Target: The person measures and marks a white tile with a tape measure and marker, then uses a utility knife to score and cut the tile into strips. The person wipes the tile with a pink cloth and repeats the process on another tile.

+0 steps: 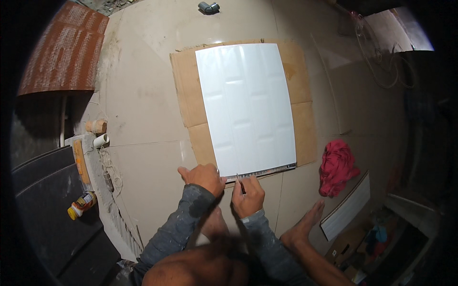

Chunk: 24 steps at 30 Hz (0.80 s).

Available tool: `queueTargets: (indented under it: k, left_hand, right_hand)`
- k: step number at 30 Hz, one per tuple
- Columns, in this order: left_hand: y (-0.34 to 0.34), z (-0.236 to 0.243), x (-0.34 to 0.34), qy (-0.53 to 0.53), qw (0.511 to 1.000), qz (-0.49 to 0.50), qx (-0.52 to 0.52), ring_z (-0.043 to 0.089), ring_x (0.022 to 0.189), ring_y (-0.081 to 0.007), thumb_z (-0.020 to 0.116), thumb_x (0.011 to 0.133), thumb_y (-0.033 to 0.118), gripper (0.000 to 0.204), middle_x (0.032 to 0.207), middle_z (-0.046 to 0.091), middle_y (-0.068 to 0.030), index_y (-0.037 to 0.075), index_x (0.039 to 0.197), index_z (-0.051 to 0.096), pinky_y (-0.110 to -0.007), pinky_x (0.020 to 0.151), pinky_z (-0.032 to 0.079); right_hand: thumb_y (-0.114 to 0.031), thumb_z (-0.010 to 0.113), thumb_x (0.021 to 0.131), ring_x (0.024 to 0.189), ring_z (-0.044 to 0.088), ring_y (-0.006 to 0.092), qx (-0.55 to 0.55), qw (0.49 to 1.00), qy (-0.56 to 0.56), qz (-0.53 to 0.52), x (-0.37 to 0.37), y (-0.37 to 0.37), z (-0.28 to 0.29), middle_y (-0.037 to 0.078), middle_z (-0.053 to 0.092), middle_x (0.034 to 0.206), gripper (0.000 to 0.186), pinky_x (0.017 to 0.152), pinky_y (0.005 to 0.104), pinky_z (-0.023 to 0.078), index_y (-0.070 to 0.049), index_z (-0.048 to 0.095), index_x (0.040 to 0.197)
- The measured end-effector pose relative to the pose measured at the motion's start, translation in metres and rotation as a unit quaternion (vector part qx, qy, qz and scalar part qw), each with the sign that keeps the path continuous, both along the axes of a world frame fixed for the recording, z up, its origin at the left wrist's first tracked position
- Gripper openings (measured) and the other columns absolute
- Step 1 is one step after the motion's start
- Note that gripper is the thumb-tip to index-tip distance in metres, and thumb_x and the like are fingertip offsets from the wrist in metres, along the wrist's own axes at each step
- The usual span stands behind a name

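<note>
A white panel (pixel 248 105) with raised brick-like marks lies on a flattened sheet of cardboard (pixel 303 119) in front of me. Along its near edge runs a narrow metal ruler (pixel 279 168) with dark markings. My left hand (pixel 202 177) is closed at the ruler's left end, its fingertips gripping the ruler at the panel's near left corner. Just to its right, my right hand (pixel 249 196) pinches a slim, pen-like marking tool (pixel 237 177), its tip at the ruler's edge. The fingers hide most of that tool.
A crumpled red cloth (pixel 338 168) and a narrow white offcut (pixel 346 205) lie right, near my bare foot (pixel 303 224). At left are a yellow-capped bottle (pixel 82 205), a white pipe piece (pixel 101 140) and dark panels (pixel 52 229). A grey pipe elbow (pixel 208 7) sits far off.
</note>
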<state>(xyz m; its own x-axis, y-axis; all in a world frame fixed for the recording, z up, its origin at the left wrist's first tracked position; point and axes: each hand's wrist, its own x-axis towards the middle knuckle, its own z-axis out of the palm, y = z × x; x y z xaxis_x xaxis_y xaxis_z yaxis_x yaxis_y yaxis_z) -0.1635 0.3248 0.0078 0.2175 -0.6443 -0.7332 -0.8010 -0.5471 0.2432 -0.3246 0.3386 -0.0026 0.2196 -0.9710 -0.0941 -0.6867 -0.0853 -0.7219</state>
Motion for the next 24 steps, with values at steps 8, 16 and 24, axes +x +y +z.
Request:
queueTargets:
  k: [8, 16, 24]
  left_hand:
    - [-0.0009, -0.0002, -0.0001, -0.004, 1.000, -0.002, -0.008, 0.069, 0.076, -0.0340, 0.078, 0.086, 0.040, 0.029, 0.077, 0.074, -0.0142, 0.011, 0.081, 0.078, -0.053, 0.087, 0.030]
    - [-0.0024, 0.0031, 0.0003, -0.007, 1.000, -0.013, 0.013, 0.069, 0.077, -0.0347, 0.078, 0.085, 0.040, 0.030, 0.076, 0.074, -0.0139, 0.011, 0.079, 0.077, -0.054, 0.086, 0.031]
    - [-0.0053, 0.0020, 0.0008, 0.003, 1.000, -0.007, 0.012, 0.069, 0.076, -0.0347, 0.079, 0.085, 0.039, 0.029, 0.075, 0.074, -0.0152, 0.010, 0.080, 0.078, -0.054, 0.086, 0.031]
  right_hand:
    - [0.003, 0.069, 0.086, 0.069, 0.060, 0.0411, 0.000, 1.000, -0.014, -0.010, 0.0015, 0.0000, -0.0012, 0.019, 0.058, 0.080, 0.003, 0.061, 0.0452, 0.048, 0.003, 0.065, 0.086]
    - [0.002, 0.069, 0.086, 0.070, 0.060, 0.0427, -0.001, 1.000, -0.016, -0.005, -0.0002, -0.0006, -0.0009, 0.020, 0.058, 0.082, 0.004, 0.062, 0.0461, 0.048, 0.003, 0.065, 0.087]
    - [0.002, 0.070, 0.086, 0.069, 0.060, 0.0425, 0.005, 1.000, -0.018, -0.017, 0.0010, -0.0001, -0.0007, 0.020, 0.058, 0.081, 0.004, 0.060, 0.0456, 0.048, 0.003, 0.066, 0.087]
